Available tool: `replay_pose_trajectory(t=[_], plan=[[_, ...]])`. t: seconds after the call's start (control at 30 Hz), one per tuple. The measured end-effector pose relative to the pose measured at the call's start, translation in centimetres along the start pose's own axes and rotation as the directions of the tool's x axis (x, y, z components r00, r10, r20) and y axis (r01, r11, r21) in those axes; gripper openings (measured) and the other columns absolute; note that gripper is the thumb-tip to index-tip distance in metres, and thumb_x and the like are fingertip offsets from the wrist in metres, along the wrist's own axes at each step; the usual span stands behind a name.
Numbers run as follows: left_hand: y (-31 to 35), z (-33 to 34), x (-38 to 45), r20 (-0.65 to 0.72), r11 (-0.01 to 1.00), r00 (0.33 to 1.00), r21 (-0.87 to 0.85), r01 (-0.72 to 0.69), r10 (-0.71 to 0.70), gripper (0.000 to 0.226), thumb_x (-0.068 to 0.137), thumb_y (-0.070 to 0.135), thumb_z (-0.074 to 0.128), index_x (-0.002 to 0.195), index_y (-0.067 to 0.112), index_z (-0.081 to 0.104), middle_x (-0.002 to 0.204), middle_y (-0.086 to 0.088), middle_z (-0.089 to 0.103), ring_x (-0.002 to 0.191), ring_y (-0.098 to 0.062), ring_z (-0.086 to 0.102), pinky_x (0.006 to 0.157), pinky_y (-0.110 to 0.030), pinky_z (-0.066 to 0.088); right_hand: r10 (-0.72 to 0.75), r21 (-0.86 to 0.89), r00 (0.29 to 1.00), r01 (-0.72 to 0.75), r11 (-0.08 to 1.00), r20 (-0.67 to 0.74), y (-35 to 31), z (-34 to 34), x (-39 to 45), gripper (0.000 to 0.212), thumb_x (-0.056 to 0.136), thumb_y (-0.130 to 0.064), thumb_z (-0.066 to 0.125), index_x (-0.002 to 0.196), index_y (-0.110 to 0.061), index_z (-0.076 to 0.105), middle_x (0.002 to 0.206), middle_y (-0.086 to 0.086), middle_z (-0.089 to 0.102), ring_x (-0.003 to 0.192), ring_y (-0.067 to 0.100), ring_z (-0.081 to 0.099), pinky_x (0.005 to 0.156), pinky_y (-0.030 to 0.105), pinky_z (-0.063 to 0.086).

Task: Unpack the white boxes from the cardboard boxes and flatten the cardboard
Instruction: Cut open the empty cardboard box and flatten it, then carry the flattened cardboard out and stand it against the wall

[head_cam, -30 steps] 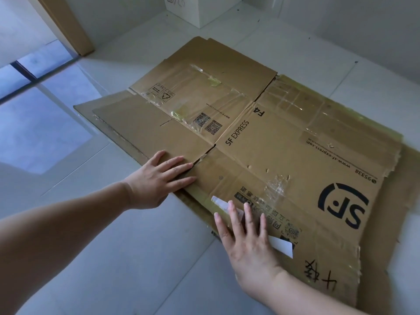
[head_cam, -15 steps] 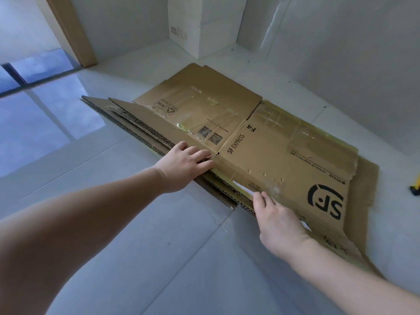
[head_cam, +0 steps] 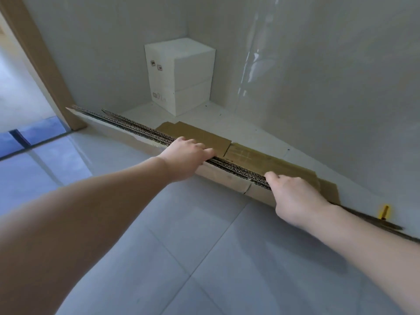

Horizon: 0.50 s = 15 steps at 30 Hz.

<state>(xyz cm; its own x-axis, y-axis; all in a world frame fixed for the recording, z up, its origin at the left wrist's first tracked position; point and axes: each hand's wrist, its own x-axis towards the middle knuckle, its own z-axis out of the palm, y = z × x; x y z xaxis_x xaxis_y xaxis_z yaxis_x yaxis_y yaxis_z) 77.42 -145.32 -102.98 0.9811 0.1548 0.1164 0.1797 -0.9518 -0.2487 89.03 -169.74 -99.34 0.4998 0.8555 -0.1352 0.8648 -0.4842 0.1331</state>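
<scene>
Two hands clamp the near edge of the brown flattened corrugated cardboard stack (head_cam: 256, 160): left hand (head_cam: 188, 155) at 11 o'clock, right hand (head_cam: 293, 196) at 2 o'clock, well apart, fingers curled over the top sheet. Stack now tilts up edge-on, its far side apparently still on the pale tiled floor (head_cam: 172, 246); a second ago it lay flat under open palms. Judgement: flattening is finished, stack being lifted for removal. Two stacked white rectangular boxes (head_cam: 181, 76) stand at 12 o'clock in the corner, unpacked. Small yellow object (head_cam: 384, 211) lies at 3 o'clock.
</scene>
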Motion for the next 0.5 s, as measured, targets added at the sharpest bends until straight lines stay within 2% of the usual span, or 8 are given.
replay_pose_trajectory(t=[0.2, 0.33, 0.5], plan=[[0.4, -11.1, 4.3, 0.067, 0.993, 0.992, -0.046, 0.107, -0.104, 0.046, 0.093, 0.012, 0.047, 0.134, 0.030, 0.039, 0.113, 0.004, 0.060, 0.106, -0.021, 0.054, 0.088, -0.034, 0.042, -0.073, 0.067, 0.996, 0.076, 0.995, -0.042, 6.7, -9.8, 0.3, 0.028, 0.078, 0.007, 0.040, 0.091, -0.016, 0.030, 0.081, 0.002, 0.042, 0.092, 0.031, 0.057, 0.064, 0.031, 0.031], [-0.4, -22.5, 6.2, 0.153, 0.982, 0.975, -0.070, 0.173, -0.161, 0.042, 0.095, 0.016, 0.045, 0.134, 0.031, 0.038, 0.115, 0.005, 0.060, 0.107, -0.021, 0.054, 0.087, -0.033, 0.041, -0.134, 0.114, 0.991, 0.135, 0.984, -0.021, 11.0, -20.1, -0.3, 0.030, 0.078, 0.009, 0.037, 0.095, -0.015, 0.034, 0.100, 0.008, 0.053, 0.097, 0.033, 0.057, 0.065, 0.032, 0.033], [-1.4, -39.0, 5.9, 0.306, 0.943, 0.917, -0.133, 0.307, -0.255, 0.041, 0.097, 0.018, 0.043, 0.135, 0.031, 0.038, 0.117, 0.006, 0.059, 0.110, -0.020, 0.053, 0.088, -0.034, 0.040, -0.283, 0.170, 0.958, 0.274, 0.947, 0.035, 14.7, -35.9, -2.1, 0.035, 0.079, 0.009, 0.035, 0.105, -0.013, 0.043, 0.101, 0.009, 0.055, 0.101, 0.033, 0.057, 0.072, 0.036, 0.042]])
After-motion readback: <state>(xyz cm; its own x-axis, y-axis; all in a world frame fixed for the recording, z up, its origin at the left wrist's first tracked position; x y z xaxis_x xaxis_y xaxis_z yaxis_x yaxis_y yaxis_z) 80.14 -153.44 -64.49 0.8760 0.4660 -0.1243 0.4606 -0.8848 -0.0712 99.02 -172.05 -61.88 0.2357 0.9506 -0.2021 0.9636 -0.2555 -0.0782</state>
